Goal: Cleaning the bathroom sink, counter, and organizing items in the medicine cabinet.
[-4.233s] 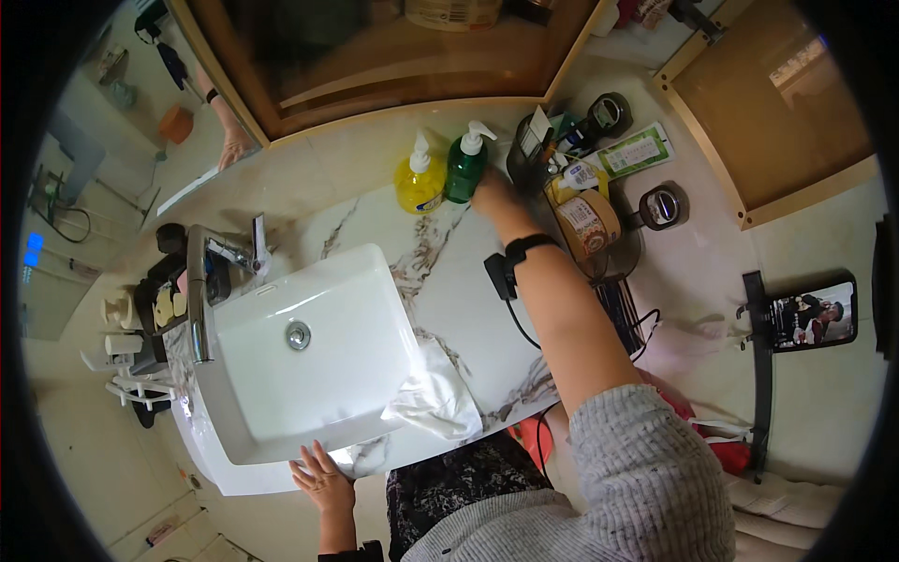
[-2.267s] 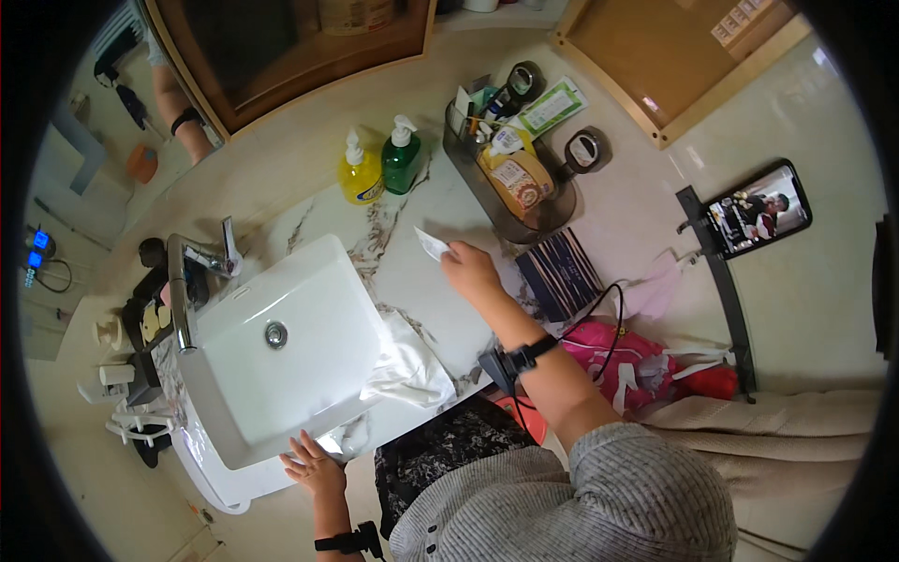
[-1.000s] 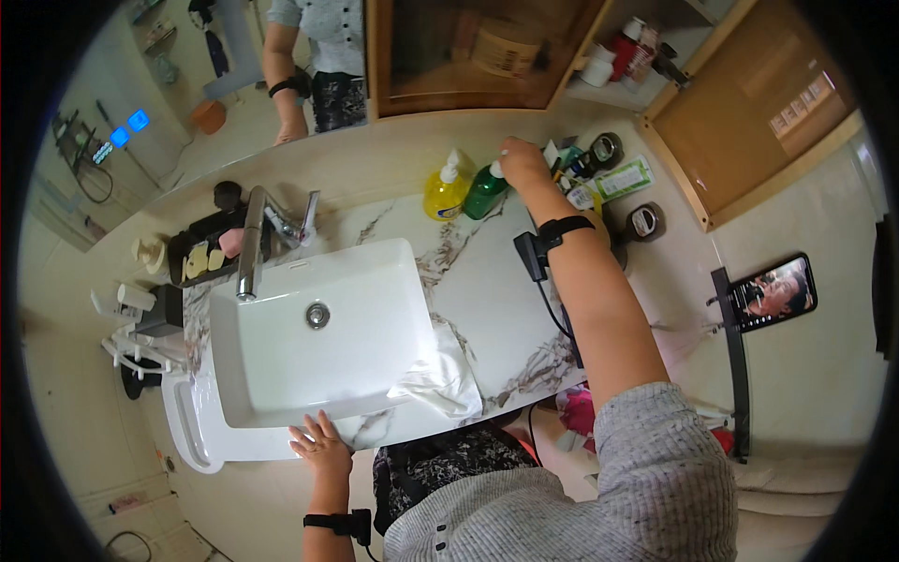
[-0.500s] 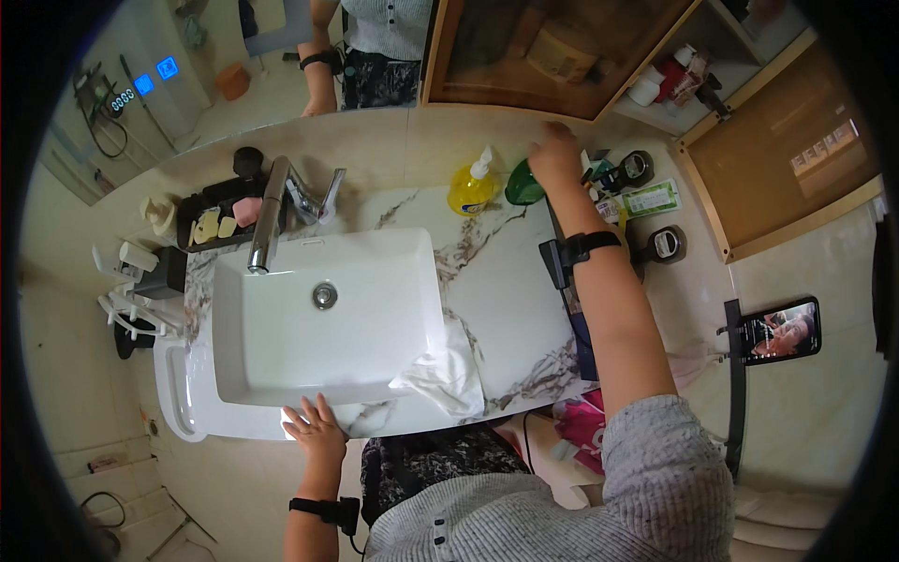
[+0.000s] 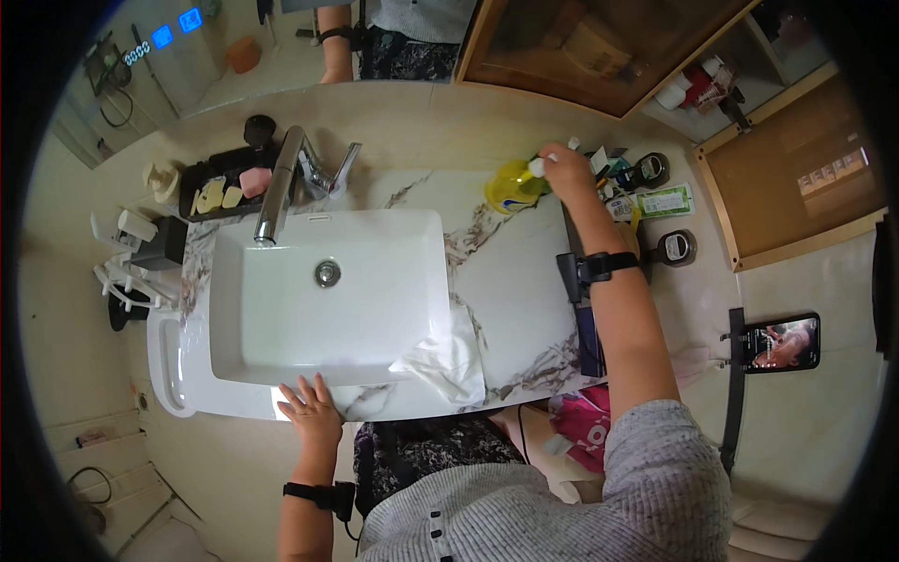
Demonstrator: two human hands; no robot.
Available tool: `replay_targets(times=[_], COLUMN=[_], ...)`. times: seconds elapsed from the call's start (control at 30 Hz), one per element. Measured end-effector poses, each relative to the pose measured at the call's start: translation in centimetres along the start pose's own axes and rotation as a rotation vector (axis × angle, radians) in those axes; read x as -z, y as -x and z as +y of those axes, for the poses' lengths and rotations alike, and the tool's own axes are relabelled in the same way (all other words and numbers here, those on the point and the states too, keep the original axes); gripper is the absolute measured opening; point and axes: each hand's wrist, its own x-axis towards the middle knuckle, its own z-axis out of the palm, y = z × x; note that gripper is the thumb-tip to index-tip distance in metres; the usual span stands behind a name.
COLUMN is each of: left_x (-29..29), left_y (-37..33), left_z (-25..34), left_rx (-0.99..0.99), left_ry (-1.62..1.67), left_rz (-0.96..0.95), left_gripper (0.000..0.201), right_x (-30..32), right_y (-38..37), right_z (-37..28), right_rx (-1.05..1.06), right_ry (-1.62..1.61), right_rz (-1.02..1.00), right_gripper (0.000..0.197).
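Marbled counter (image 5: 520, 309): yellow bottle (image 5: 508, 189), white pump head (image 5: 537, 168) against right fingers (image 5: 558, 157).

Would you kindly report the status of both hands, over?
Right hand at top of translucent yellow pump bottle, grip unclear. Left hand spread at near rim of rectangular white sink. Crumpled white cloth over its near right corner, clear of hands.

The right arm (image 5: 637, 337) is extended toward eleven o'clock, elbow nearly straight, its right hand (image 5: 569, 176) seen between one and two o'clock, fingers (image 5: 554, 154) bent and partly hidden. The left forearm (image 5: 308, 526) is aimed toward twelve; at half past seven, the left hand (image 5: 315, 418) is laid palm-down, fingers spread.
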Motion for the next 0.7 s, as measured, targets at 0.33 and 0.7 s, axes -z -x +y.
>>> replay_targets(times=[0.33,0.7], left_x=[3.6,1.1], left_y=[-0.1,-1.4], left_z=[0.3,-2.4], left_rx=[-0.045,-0.402], left_ry=[0.049,0.082], left_rz=[-0.227,0.087], left_gripper=[0.063,0.075], right_x=[1.5,-13.1], right_y=[6.9,29.2], right_z=[-0.5,-3.3], right_rx=[0.12,0.61], right_ry=[0.6,0.152], right_rz=[0.191,-0.436], right_gripper=[0.051,0.058])
